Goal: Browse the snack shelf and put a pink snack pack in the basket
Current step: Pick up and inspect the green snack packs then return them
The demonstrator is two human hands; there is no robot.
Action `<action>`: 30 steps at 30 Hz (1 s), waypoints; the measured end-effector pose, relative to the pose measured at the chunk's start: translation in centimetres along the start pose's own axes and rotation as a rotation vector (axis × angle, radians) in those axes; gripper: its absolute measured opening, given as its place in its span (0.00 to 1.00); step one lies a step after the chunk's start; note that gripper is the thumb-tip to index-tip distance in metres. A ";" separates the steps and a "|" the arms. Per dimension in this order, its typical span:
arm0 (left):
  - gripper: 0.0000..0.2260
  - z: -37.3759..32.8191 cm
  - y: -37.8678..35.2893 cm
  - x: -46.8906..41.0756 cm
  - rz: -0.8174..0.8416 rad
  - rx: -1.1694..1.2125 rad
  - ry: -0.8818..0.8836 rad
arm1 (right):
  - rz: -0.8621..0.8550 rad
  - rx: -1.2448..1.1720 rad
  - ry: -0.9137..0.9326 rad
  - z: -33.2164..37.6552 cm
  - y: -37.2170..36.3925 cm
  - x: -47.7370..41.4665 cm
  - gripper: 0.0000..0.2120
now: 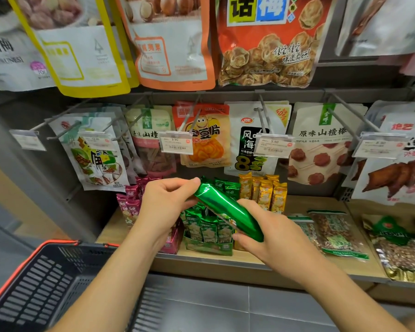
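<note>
Pinching top of green pack [228,212] w/ left hand [165,204], gripping btm w/ right hand [264,236]. Wrong colour – could land in basket [46,271] instead of pink packs [130,204].

Retail shop, snack bags [264,41] hanging on metal peg hooks [264,113], price labels [176,145] clipped at hook ends, stocked wooden shelf [309,204], plastic shopping basket [41,279]

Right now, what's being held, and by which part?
A green foil snack pack, held at both ends: the left hand pinches its upper end, the right hand grips its lower end.
</note>
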State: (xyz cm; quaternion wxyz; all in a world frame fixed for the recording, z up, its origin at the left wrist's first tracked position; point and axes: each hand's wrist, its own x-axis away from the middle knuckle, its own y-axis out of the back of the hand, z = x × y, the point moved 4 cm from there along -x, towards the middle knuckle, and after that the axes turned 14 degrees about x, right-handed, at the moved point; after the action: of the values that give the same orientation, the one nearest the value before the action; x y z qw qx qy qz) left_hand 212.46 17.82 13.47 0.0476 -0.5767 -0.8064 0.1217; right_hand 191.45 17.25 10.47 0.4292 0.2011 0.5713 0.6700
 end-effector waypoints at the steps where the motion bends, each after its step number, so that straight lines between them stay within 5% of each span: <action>1: 0.07 0.1 0.1 -0.1 0.002 -0.020 -0.010 | 0.016 -0.018 -0.003 -0.2 0.1 0.0 0.28; 5: 0.09 0.5 1.0 -0.8 -0.095 -0.039 -0.029 | 0.107 -0.066 -0.032 -1.4 0.4 0.1 0.32; 9: 0.08 0.8 3.3 -2.0 -0.229 -0.122 0.004 | 0.045 -0.245 -0.075 -2.8 2.0 0.0 0.23; 14: 0.08 1.9 2.6 -2.0 -0.017 -0.605 0.041 | -0.264 -0.550 -0.182 -3.9 4.5 0.2 0.14; 19: 0.15 2.1 0.6 -1.3 0.271 -0.459 0.068 | -0.397 -0.538 -0.215 -3.5 5.3 0.7 0.13; 30: 0.17 3.8 -1.6 -1.0 0.281 -1.266 -0.486 | -0.530 -0.315 -0.064 -1.4 5.9 0.6 0.11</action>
State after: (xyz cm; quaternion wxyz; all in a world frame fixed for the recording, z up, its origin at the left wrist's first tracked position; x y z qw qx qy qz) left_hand 210.47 15.87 10.24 -0.4962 -0.5489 -0.6277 -0.2417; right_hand 188.07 17.00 15.50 0.6325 -0.0028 0.4792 0.6084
